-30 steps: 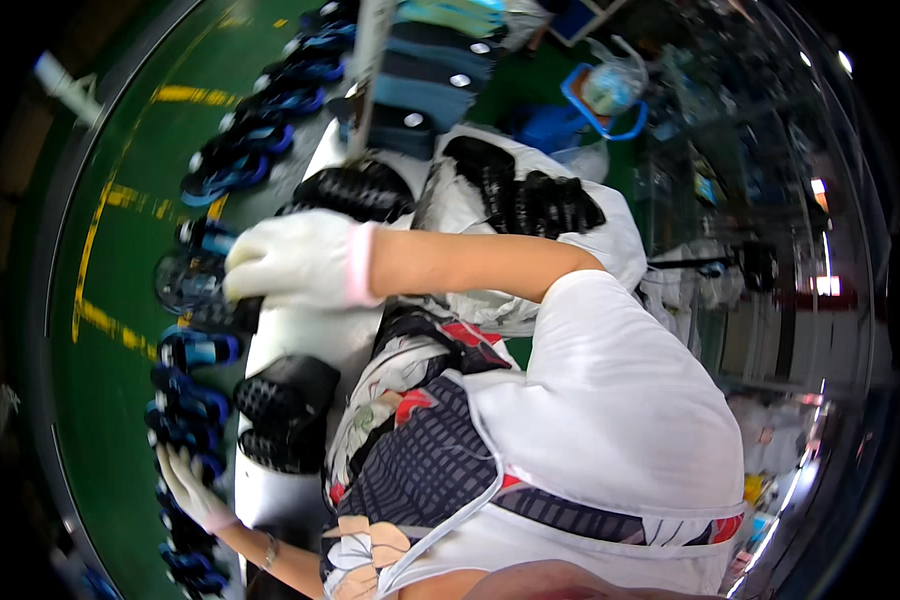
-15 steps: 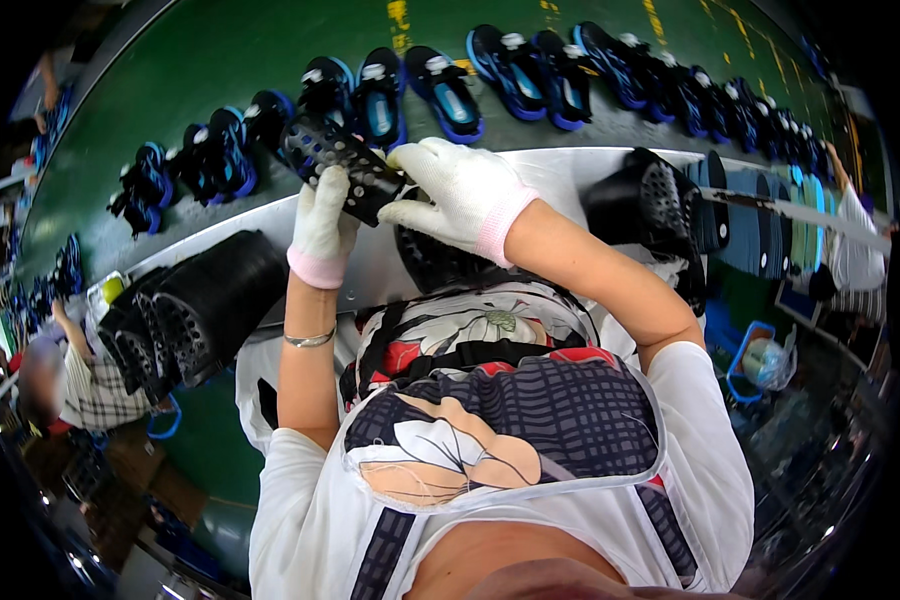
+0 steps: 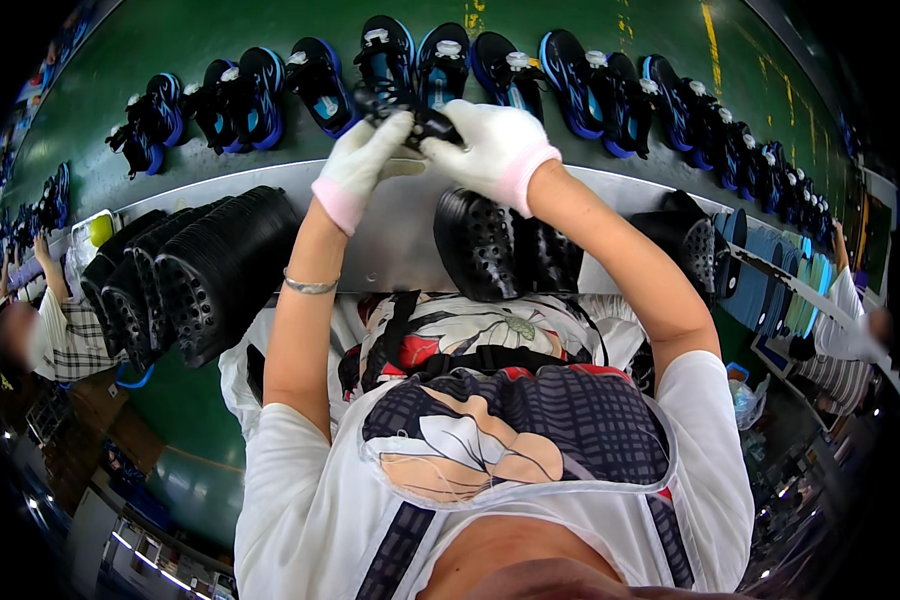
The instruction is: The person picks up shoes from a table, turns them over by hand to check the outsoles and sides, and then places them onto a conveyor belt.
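Both hands wear white knitted gloves with pink cuffs. Between them is a black perforated plastic shoe insert (image 3: 432, 122), tilted and partly covered by the fingers. My left hand (image 3: 368, 160) grips its left part, thumb on top. On its right end, my right hand (image 3: 498, 148) is closed with the fingers wrapped round. The insert is just in front of a black and blue shoe (image 3: 388, 45) with white tissue at its opening. Beside that lies another such shoe (image 3: 443, 55). Below my hands, a stack of black perforated inserts (image 3: 478, 245) sits on a metal ledge (image 3: 370, 255).
A row of black and blue shoes (image 3: 573, 85) runs along the green surface (image 3: 270, 25) beyond the ledge. Nested black inserts (image 3: 210, 275) fill the ledge's left, more inserts (image 3: 675, 238) its right, beside blue insoles (image 3: 755, 280). People sit at both sides.
My hands have moved the insert farther away, over the shoes, and turned it so less of its perforated face shows. The shoes have shifted in view, and more of the middle stack shows.
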The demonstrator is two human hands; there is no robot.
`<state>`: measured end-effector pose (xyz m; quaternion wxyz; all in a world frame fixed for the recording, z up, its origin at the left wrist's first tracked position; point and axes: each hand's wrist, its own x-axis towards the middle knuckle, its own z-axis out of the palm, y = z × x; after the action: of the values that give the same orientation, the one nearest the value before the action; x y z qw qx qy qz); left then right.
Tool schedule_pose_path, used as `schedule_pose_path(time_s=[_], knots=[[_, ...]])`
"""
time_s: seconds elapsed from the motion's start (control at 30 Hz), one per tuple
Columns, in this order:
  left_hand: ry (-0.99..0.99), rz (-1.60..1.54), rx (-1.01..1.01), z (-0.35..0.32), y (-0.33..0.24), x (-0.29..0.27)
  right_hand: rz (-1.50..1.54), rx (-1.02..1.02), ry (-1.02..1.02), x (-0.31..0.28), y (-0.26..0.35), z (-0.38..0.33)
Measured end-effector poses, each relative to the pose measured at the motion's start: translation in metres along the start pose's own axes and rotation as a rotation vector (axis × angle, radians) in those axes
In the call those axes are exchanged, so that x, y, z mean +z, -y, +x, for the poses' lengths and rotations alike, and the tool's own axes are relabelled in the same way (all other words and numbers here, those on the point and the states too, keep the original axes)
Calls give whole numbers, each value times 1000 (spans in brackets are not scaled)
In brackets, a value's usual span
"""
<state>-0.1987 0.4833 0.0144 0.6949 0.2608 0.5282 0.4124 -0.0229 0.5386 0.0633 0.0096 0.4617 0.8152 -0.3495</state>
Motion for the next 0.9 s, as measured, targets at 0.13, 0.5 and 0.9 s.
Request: schedule_pose_path(time_s=[0.13,0.5,0.9], knots=[[-148,792,308,30,18,-30,44,157,29,6,-20,26],[-277,1125,535,100,69,-38,-33,315,294,-15,-13,101],[-293,992,64,109,58,-28,-479,206,235,63,-1,170]])
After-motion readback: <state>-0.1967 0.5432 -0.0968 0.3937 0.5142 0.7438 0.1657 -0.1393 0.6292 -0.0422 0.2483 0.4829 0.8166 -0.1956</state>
